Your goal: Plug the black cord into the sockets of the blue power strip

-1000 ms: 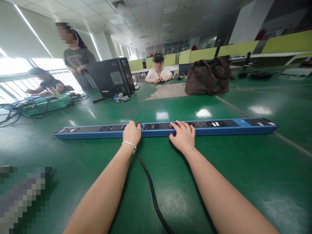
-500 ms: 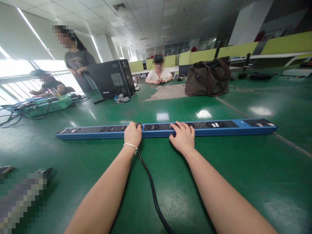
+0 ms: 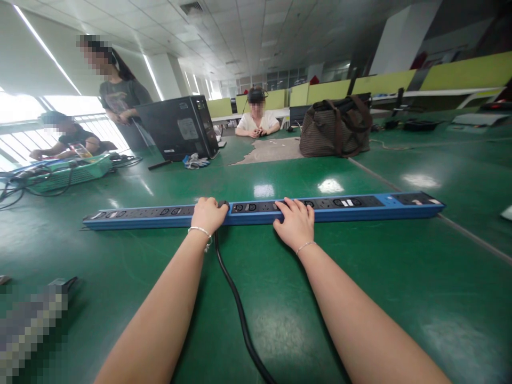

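A long blue power strip [image 3: 256, 218] with a black row of sockets lies across the green table. My left hand [image 3: 208, 214] is closed around a black plug [image 3: 223, 205] at the strip, left of its middle, with the thumb pressed on it. From beneath this hand a thick black cable [image 3: 240, 304] runs down toward me. Farther right, my right hand [image 3: 296, 220] grips the strip, fingers over the socket face and thumb at the front side. How deep the plug sits is hidden by my left hand.
Behind the strip stand a black computer case [image 3: 176, 128], a pair of gloves [image 3: 196, 161] and a brown bag [image 3: 336, 128]. At left are a green basket [image 3: 76, 173] with cables and a blurred object [image 3: 36, 320]. Several people are beyond.
The view has shifted slightly, so the strip appears a little farther left. My left hand has turned, its thumb now stretched over the plug. The right hand keeps its place on the strip.
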Demonstrator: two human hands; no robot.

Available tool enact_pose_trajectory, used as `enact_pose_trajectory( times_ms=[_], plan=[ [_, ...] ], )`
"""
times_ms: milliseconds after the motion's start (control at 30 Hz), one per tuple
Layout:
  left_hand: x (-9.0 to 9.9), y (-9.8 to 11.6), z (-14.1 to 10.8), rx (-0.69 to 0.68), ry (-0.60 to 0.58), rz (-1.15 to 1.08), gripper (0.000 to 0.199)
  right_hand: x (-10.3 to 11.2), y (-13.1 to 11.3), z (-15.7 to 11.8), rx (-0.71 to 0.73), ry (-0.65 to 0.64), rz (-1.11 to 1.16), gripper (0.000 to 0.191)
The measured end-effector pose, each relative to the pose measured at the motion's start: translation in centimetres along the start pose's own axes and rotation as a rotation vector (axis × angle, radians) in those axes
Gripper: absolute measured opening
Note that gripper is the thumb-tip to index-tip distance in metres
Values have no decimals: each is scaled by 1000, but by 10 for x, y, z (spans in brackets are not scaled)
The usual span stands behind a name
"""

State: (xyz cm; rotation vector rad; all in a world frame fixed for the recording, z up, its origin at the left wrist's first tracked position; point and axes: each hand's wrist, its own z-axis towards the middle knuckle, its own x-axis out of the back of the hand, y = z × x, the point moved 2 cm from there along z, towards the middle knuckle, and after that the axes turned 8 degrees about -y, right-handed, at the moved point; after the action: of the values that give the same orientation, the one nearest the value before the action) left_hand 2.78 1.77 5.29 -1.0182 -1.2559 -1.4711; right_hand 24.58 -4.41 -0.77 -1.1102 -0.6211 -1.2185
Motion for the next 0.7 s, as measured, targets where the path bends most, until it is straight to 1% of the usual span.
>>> enact_pose_trajectory(
  times_ms=[67,133,300,700],
  plan=[
    [-1,2,-2,-18,14,25,30,1,0,0,-2,1,1,45],
    [-3,6,-4,-12,2,31,30,1,0,0,-4,2,2,45],
    [-6,13,-10,51,2,61,29,1,0,-1,-4,2,-1,45],
    [-8,6,-5,95,65,-5,30,1,-1,0,7,0,8,45]
  ],
)
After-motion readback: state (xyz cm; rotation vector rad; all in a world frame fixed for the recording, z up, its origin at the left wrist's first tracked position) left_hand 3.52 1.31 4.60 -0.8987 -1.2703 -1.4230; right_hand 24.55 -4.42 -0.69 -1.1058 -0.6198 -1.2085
